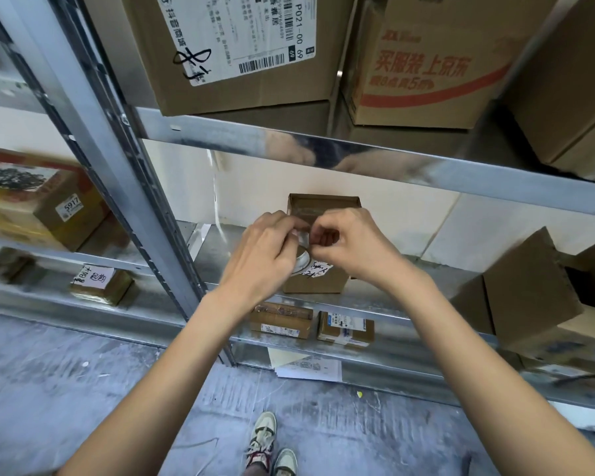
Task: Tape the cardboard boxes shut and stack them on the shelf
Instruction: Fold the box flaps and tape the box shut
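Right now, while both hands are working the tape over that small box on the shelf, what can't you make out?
- Tape roll, head view: mostly covered by the left hand, only an arc shows.
- Loose tape end: hidden behind the right hand fingers.
- Small box: its top seam is hidden by both hands.
- Handwritten label on it: half covered, too small to read.
- Open box at right: blurred, cut by the frame edge.

Small open box [318, 280] on the middle shelf [402, 290], two flat parcels [282, 319] on the shelf below — big cartons [241, 53] above, open-flapped box [529, 297] at right.
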### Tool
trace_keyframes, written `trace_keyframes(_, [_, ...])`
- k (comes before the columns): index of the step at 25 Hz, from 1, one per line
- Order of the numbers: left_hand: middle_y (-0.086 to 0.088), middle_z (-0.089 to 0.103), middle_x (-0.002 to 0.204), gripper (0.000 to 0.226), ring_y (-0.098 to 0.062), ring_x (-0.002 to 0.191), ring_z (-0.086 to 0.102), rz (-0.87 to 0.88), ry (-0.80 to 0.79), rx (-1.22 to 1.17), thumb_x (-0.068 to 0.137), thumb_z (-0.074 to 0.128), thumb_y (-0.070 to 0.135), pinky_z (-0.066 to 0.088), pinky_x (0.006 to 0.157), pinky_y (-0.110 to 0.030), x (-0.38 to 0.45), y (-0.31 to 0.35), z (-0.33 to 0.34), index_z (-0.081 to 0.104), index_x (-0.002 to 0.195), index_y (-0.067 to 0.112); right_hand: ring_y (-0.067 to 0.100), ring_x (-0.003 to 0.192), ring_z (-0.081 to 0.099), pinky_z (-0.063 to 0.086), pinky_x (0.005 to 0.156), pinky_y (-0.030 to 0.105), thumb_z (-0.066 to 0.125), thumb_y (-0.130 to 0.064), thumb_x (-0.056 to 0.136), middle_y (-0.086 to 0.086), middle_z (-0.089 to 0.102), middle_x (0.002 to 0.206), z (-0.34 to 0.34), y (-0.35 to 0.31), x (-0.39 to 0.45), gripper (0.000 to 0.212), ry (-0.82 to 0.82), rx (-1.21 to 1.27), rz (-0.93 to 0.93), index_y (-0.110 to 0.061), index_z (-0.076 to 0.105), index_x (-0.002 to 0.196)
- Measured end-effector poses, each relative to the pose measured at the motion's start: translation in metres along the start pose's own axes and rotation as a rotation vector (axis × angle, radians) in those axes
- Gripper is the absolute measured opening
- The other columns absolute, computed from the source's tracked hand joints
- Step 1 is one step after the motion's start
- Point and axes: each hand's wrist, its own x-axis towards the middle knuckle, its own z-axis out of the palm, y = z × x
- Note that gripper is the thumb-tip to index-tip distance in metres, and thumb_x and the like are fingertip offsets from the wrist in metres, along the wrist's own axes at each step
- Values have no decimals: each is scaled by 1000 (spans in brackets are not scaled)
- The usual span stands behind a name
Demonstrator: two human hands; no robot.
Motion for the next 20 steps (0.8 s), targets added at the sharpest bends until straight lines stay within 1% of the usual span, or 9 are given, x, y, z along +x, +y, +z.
trace_keyframes(3, [-1, 63, 103, 37, -13, 101, 51, -15, 14, -17, 87, 34, 21, 32, 83, -20, -6, 3, 2, 65, 105, 12, 17, 61, 52, 39, 59, 27, 69, -10, 65, -1, 57, 64, 3, 6, -6, 4, 17, 91, -62, -6, 67, 67])
trace_keyframes(5, [1, 63, 102, 36, -12, 101, 51, -26, 31, -46, 87, 35, 19, 31, 82, -17, -10, 5, 1, 65, 105, 12, 15, 61, 52, 41, 60, 29, 63, -15, 62, -2, 56, 63, 8, 7, -11, 9, 60, 155, -78, -7, 64, 65])
trace_keyframes(7, [4, 62, 101, 36, -10, 101, 51, -34, 47, -84, 88, 35, 19, 33, 84, -18, -13, 8, 0, 66, 105, 12, 12, 62, 49, 42, 61, 30, 61, -18, 62, -3, 54, 64, 15, 5, -17, 10, 151, 225, -71, -8, 60, 65])
trace_keyframes(9, [6, 60, 101, 35, -10, 101, 52, -37, 80, -119, 89, 34, 19, 35, 86, -21, -15, 12, -1, 66, 104, 14, 11, 66, 49, 41, 63, 27, 59, -18, 67, -3, 54, 68, 21, 3, -24, 10, 270, 220, -92, -9, 59, 68])
trace_keyframes(11, [7, 60, 101, 35, -10, 101, 53, -56, 110, -132, 89, 34, 20, 37, 88, -23, -15, 14, -1, 66, 103, 15, 9, 72, 49, 42, 66, 24, 62, -11, 72, -2, 56, 76, 23, -1, -30, 7, 341, 185, -127, -9, 59, 78])
trace_keyframes(13, [5, 61, 101, 36, -12, 101, 54, -60, 107, -118, 88, 34, 20, 38, 88, -25, -15, 14, 0, 66, 103, 14, 8, 79, 51, 44, 72, 25, 65, -5, 76, -4, 58, 83, 20, -5, -34, 20, 316, 198, -105, -11, 55, 92])
trace_keyframes(16, [3, 63, 101, 36, -14, 101, 54, -51, 89, -90, 87, 34, 20, 37, 87, -23, -16, 12, 0, 66, 102, 12, 10, 80, 56, 46, 76, 30, 67, -4, 79, -6, 60, 82, 14, -11, -34, 36, 209, 207, -59, -16, 45, 105])
trace_keyframes(18, [2, 64, 102, 36, -14, 102, 55, -52, 80, -89, 87, 34, 19, 39, 89, -26, -17, 11, -1, 66, 101, 12, 13, 78, 58, 47, 76, 33, 69, -4, 81, -5, 63, 81, 13, -12, -33, 41, 178, 193, -42, -16, 42, 109])
trace_keyframes(20, [1, 64, 103, 37, -15, 103, 54, -53, 64, -68, 87, 34, 20, 40, 90, -28, -17, 9, -1, 66, 102, 12, 13, 78, 59, 48, 75, 35, 68, -5, 81, -6, 64, 81, 12, -11, -31, 42, 154, 192, -23, -21, 38, 107])
